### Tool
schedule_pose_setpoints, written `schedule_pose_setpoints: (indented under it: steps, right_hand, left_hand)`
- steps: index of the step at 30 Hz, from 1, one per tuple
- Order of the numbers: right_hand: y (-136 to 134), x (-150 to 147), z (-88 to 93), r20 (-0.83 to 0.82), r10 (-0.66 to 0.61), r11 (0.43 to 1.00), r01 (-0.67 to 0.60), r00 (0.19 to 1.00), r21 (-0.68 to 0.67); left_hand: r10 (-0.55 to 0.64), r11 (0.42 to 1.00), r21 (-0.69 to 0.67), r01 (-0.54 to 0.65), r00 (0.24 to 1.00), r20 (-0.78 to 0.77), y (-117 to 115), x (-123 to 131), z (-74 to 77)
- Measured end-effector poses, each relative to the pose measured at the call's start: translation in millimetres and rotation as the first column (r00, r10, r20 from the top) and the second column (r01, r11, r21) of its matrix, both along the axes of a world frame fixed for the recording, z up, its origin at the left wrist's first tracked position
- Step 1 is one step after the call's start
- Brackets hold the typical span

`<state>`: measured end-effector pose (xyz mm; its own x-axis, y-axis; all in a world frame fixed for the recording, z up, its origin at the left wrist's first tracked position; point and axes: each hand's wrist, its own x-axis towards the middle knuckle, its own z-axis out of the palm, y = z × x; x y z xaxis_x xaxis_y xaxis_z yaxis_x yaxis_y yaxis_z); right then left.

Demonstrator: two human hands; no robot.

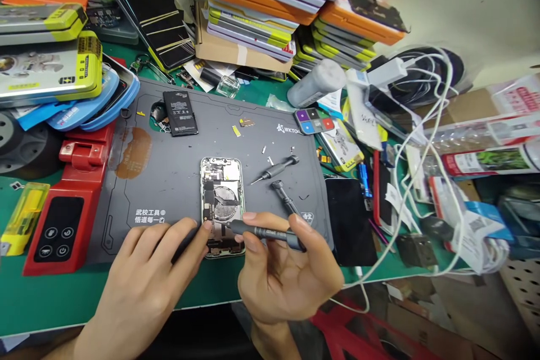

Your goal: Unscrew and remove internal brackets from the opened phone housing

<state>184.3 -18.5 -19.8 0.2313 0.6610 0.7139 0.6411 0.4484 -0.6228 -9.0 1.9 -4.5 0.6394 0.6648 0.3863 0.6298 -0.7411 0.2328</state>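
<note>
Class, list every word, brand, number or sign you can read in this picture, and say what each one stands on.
"WKTO", cut off, on the grey mat, upper right.
"武校工具", on the mat, lower left; the Chinese line beneath is too small to be sure.
Battery label: too small.
Yellow-green boxes at left, red-lettered packet at right: blurred.
Screwdriver in the right hand: no readable marking.

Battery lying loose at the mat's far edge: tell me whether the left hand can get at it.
Probably yes. The left hand rests by the opened phone, and only bare grey mat lies between it and the battery.
</note>
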Motion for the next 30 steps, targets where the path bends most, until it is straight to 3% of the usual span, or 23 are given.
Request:
schedule_pose_setpoints:
  steps: [15,20,26,30]
  right_hand:
    - [0,3,-1.7,0.021,0.03,0.998,-0.028,0.999,-0.049]
    - [0,4,-0.3,0.022,0.051,0.998,-0.05,0.998,-0.028]
    - [0,-4,4.1,-0.198,-0.068,0.997,0.074,0.978,0.024]
    - [0,-7,9.7,-0.34,-0.052,0.998,0.033,0.939,-0.061]
  left_hand:
    - [-0.014,1.0,0.002,0.014,1.0,-0.007,-1,0,-0.2]
    - [-0.022,0.998,0.062,0.024,0.999,-0.031,1,4,2.8]
    - [-0.028,0.999,0.044,0.03,0.999,-0.04,0,6,4.9]
    - [-0.003,0.999,0.038,0.004,1.0,-0.03,1,9,6.5]
